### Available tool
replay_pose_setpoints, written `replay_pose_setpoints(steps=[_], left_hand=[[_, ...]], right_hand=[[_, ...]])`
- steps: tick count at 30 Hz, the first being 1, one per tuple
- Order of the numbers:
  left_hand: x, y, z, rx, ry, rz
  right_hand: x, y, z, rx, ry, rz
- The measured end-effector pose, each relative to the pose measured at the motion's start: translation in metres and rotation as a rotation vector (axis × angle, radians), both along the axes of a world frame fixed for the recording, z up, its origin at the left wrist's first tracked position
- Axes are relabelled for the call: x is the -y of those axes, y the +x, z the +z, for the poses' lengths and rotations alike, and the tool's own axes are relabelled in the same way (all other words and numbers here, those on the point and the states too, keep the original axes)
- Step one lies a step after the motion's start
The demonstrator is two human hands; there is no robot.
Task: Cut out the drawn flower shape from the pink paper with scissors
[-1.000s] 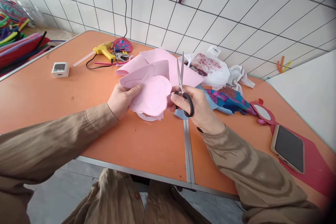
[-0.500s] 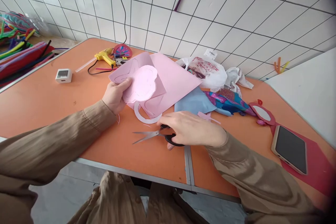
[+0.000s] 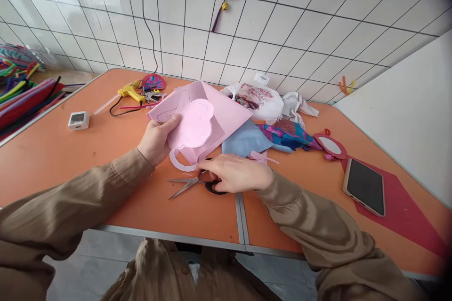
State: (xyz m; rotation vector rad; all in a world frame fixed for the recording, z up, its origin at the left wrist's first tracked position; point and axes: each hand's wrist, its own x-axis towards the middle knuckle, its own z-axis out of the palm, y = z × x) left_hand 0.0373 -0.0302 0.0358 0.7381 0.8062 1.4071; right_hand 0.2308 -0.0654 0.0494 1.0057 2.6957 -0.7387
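Observation:
My left hand (image 3: 157, 138) grips a pink foam cutout (image 3: 192, 122) with a rounded, lobed outline, holding it just above a larger pink sheet (image 3: 231, 113). My right hand (image 3: 235, 173) lies palm down on the orange table (image 3: 106, 169), fingers over the black handles of a pair of scissors (image 3: 187, 184). The scissors rest flat with their blades slightly apart, pointing left. A curled pink offcut strip (image 3: 178, 163) lies between the two hands.
A blue sheet (image 3: 245, 140), a patterned bag (image 3: 287, 134) and a white plastic bag (image 3: 257, 99) lie behind my right hand. A phone (image 3: 365, 186) sits on red sheet at right. A yellow glue gun (image 3: 130, 91), a small white device (image 3: 78, 120) and coloured pipe cleaners (image 3: 24, 99) are at left.
My right hand brought the scissors down from upright beside the cutout and laid them flat on the table. My left hand kept the pink cutout, shifting it slightly left.

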Motion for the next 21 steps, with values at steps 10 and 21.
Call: replay_pose_setpoints(steps=[10, 21], left_hand=[[-0.013, 0.037, -0.005, -0.138, 0.223, 0.066], [-0.015, 0.055, -0.01, -0.194, 0.222, -0.127]], right_hand=[[-0.032, 0.043, 0.021, -0.854, -0.112, -0.766], [-0.039, 0.042, 0.014, -1.08, -0.034, -0.815]])
